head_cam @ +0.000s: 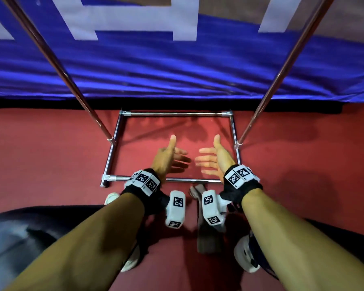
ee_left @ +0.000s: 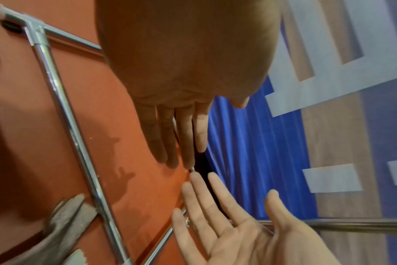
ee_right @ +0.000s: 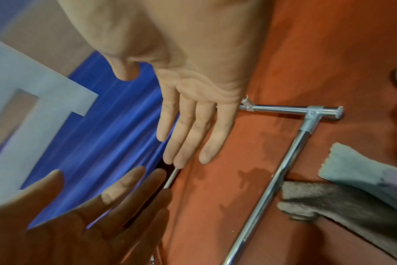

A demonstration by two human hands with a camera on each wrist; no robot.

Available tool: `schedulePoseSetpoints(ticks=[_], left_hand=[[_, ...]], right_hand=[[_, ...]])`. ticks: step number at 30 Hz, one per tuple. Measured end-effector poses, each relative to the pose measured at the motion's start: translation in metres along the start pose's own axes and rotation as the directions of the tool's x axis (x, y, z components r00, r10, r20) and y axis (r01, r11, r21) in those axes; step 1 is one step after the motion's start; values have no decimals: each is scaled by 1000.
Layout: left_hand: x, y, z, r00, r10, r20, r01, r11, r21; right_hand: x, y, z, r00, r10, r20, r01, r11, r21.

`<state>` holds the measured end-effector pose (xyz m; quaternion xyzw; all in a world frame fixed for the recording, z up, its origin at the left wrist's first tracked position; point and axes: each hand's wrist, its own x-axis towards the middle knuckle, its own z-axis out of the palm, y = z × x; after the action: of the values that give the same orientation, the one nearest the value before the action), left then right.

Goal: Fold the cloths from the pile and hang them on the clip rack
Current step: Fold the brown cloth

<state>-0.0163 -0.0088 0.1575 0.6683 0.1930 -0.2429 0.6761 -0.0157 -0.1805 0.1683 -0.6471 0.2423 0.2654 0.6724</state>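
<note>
I am holding both hands empty above the rack's base, palms facing, fingers straight.

My left hand (head_cam: 169,159) and right hand (head_cam: 213,160) are hovering mid-frame over the rack (head_cam: 114,153), likely readying for a cloth (head_cam: 206,240); that grey cloth is lying lower center, below my wrists, untouched, and I am seeing no clips.

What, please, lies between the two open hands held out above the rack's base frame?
Nothing: in the head view the left hand and right hand face each other, palms inward, across an empty gap, with only red floor showing behind.
</note>
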Motion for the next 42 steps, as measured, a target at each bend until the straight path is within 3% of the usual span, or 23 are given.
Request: schedulePoseSetpoints(ticks=[11, 17, 27, 35, 42], left_hand=[[64, -85, 24, 984, -176, -11, 176, 983, 54], [87, -128, 29, 952, -305, 0, 305, 951, 54], [115, -177, 25, 916, -397, -53, 398, 917, 14], [119, -189, 24, 907, -417, -58, 417, 909, -17], [109, -180, 20, 916, -395, -69, 397, 918, 20]], right_hand=[[77, 84, -17, 973, 226, -46, -225, 974, 24], [105, 118, -16, 946, 319, -51, -319, 948, 5], [141, 174, -12, 913, 387, -131, -382, 922, 63], [150, 188, -10, 913, 386, -135, -392, 920, -16], [136, 167, -13, 909, 383, -164, -390, 921, -13]])
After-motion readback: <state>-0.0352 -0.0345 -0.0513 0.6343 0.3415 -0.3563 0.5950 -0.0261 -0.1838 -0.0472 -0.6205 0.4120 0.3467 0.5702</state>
